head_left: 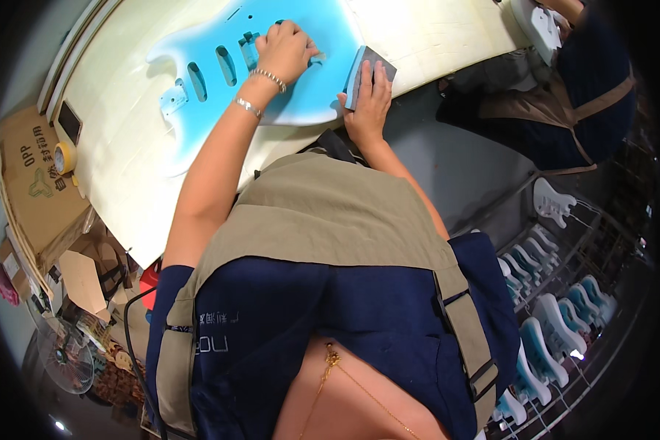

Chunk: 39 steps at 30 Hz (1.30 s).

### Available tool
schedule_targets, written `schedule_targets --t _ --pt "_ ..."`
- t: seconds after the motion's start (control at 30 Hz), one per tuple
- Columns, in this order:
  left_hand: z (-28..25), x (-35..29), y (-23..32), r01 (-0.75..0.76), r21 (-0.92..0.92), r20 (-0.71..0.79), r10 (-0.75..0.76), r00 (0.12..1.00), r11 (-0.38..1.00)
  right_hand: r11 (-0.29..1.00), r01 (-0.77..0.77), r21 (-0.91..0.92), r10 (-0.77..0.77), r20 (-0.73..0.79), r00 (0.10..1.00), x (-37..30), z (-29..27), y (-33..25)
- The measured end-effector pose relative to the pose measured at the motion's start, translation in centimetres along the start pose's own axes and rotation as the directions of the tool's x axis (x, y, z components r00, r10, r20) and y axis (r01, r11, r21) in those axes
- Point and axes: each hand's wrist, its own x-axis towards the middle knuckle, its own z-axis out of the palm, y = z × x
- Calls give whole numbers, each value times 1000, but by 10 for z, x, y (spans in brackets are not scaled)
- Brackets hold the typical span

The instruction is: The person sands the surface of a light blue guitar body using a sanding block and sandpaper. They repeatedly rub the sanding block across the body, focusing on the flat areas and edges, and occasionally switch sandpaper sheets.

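A solid electric guitar body [301,103], light blue fading to white at its edges, lies on the pale table in front of me. It has several routed slots and cavities. My left hand [284,53] rests on the body beside a cavity, its fingers curled in and closed. Whatever those fingers hold, if anything, is hidden under them. At the body's right edge, my right hand [369,110] grips a blue and dark grey sanding block [355,73]. The block stands tilted near the table's front edge, with my fingers over its grey face.
The pale table [433,37] ends close to my waist. At the right, another person [594,103] handles a white guitar body [537,29]. Racks of white and blue guitar bodies [543,352] stand behind at right. A cardboard box [44,183], a yellow tape roll [64,158] and a fan [66,356] are at left.
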Motion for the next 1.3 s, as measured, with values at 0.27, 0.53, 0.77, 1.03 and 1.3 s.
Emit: schedule_targets --t 0.27,0.53,0.77,1.03,1.3 --pt "-1 39 -18 -222 163 145 199 969 961 1000 -2 -3 2 2 1000 1 -1 -1" --pt "7 46 -24 182 84 -141 -169 976 980 982 -28 -188 44 83 996 9 -10 0" --pt "-28 -6 -153 288 -14 -627 -233 743 957 903 429 -27 -396 333 856 -20 1 -105" --pt "-61 -264 -228 489 -397 -469 -630 619 776 915 285 -286 -211 262 942 0 11 -86" --pt "-45 -337 -185 525 -440 -380 -681 626 728 921 330 -208 -283 228 932 5 50 -124"
